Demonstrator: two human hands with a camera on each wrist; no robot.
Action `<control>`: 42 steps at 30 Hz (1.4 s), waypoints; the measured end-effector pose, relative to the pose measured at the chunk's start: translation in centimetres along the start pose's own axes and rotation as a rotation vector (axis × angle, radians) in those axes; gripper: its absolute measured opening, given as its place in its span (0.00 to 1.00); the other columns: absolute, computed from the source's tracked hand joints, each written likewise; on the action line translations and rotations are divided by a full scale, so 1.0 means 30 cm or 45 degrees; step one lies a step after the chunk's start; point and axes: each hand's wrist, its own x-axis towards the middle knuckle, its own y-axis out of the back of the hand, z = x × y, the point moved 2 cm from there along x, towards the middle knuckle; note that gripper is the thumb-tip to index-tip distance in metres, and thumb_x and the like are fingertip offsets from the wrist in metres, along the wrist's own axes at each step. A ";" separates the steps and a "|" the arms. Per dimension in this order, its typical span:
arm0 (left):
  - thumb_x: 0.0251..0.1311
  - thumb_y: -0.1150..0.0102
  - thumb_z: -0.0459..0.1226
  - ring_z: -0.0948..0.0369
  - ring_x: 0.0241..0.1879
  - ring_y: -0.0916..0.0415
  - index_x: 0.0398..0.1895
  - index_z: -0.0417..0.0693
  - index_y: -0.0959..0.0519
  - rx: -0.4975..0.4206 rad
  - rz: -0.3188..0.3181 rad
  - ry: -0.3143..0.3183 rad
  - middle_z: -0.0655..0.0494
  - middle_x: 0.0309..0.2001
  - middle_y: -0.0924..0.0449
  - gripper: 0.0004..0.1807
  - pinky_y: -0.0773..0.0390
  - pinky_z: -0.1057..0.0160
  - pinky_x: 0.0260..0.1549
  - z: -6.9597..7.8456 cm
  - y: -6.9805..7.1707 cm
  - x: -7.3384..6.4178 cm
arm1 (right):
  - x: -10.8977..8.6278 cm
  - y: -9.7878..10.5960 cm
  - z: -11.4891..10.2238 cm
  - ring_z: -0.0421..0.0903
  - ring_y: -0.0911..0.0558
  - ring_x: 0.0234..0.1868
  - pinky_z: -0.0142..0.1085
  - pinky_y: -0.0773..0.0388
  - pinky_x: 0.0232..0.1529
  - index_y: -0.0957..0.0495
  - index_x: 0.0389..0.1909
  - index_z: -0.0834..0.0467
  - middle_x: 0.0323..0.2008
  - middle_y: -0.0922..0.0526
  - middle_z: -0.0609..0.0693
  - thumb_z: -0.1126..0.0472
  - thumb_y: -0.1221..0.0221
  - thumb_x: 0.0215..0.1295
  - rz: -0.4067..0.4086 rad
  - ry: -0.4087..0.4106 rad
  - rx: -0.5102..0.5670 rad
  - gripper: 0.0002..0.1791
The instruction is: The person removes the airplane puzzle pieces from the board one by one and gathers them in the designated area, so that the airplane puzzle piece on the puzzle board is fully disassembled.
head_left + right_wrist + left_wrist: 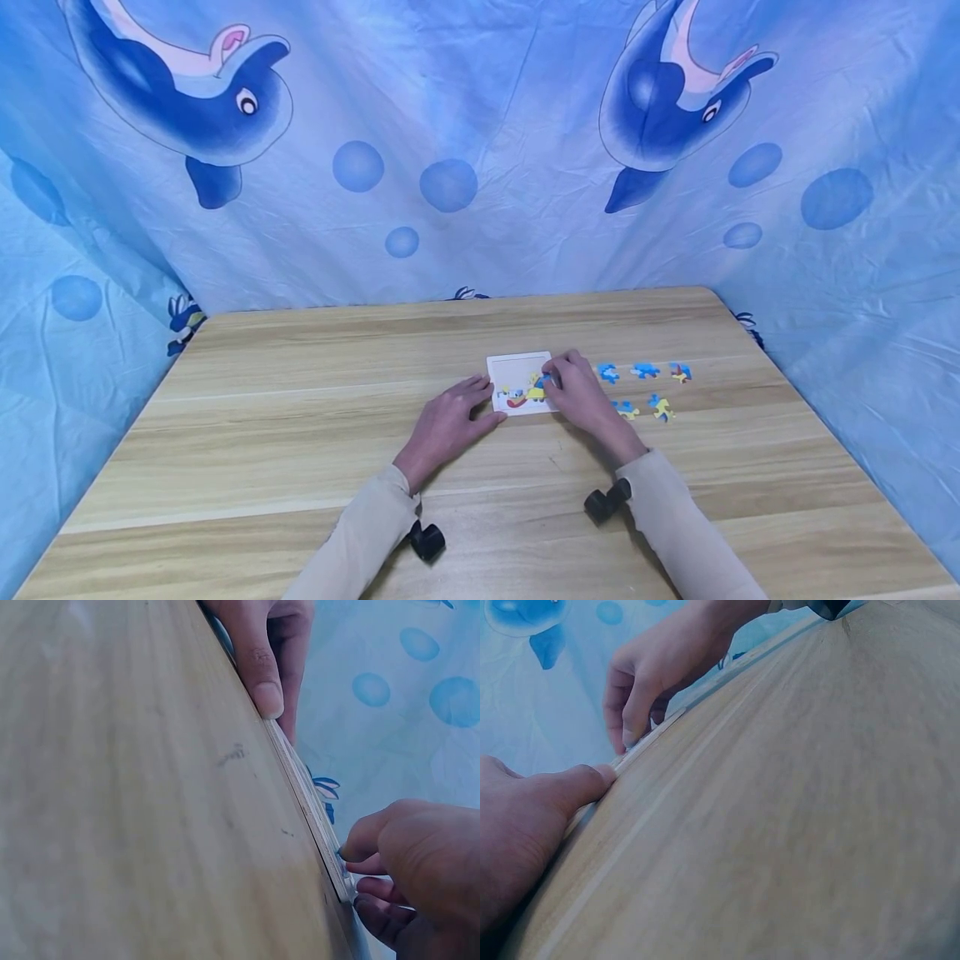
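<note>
A small white puzzle tray [517, 357] lies on the table, its lower part filled with joined yellow, red and blue pieces [517, 399]. At its left side, my left hand [447, 418] rests with thumb and fingers spread against the edge; in the left wrist view the thumb [585, 784] touches the near edge. My right hand [581, 393] pinches a small blue puzzle piece [547, 379] over the tray's right part, beside the yellow figure. The right wrist view shows those fingertips [352, 851] low at the tray, with much of the piece hidden.
Several loose jigsaw pieces lie right of the tray: blue ones [646, 371] along the back, a red-and-blue one [680, 372] at the far right, and a yellow-and-blue one [661, 407] nearer. Behind the wooden table [300, 400] hangs a blue dolphin curtain [525, 242].
</note>
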 end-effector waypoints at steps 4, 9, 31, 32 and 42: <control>0.67 0.34 0.55 0.52 0.68 0.28 0.63 0.43 0.18 -0.004 0.009 -0.006 0.48 0.67 0.23 0.31 0.25 0.50 0.64 -0.002 0.000 -0.001 | 0.005 -0.002 -0.001 0.58 0.26 0.52 0.50 0.23 0.53 0.18 0.50 0.67 0.50 0.24 0.61 0.65 0.37 0.69 0.006 -0.009 0.003 0.12; 0.66 0.32 0.54 0.51 0.67 0.26 0.62 0.42 0.18 -0.023 0.035 -0.022 0.47 0.65 0.22 0.31 0.24 0.49 0.63 -0.003 0.000 -0.002 | 0.010 -0.004 0.002 0.58 0.25 0.52 0.51 0.22 0.54 0.20 0.49 0.66 0.50 0.23 0.61 0.65 0.36 0.69 0.011 -0.021 0.045 0.12; 0.66 0.33 0.56 0.52 0.69 0.28 0.64 0.44 0.19 -0.039 0.007 0.020 0.49 0.67 0.23 0.32 0.25 0.49 0.64 -0.003 0.001 -0.001 | -0.001 0.019 0.015 0.49 0.24 0.40 0.40 0.23 0.42 0.21 0.48 0.63 0.39 0.23 0.54 0.73 0.41 0.72 -0.019 0.001 0.332 0.08; 0.66 0.33 0.56 0.52 0.69 0.28 0.64 0.44 0.19 -0.039 0.007 0.020 0.49 0.67 0.23 0.32 0.25 0.50 0.64 -0.002 0.002 -0.001 | -0.001 0.019 0.016 0.49 0.24 0.40 0.40 0.23 0.41 0.22 0.49 0.63 0.38 0.23 0.54 0.73 0.42 0.72 -0.035 0.004 0.324 0.08; 0.66 0.34 0.56 0.52 0.69 0.28 0.64 0.44 0.19 -0.032 0.006 0.019 0.49 0.67 0.23 0.32 0.26 0.49 0.65 -0.003 0.001 0.000 | -0.017 0.013 0.009 0.49 0.25 0.43 0.42 0.22 0.44 0.21 0.56 0.67 0.43 0.24 0.55 0.72 0.41 0.70 -0.073 0.120 0.150 0.15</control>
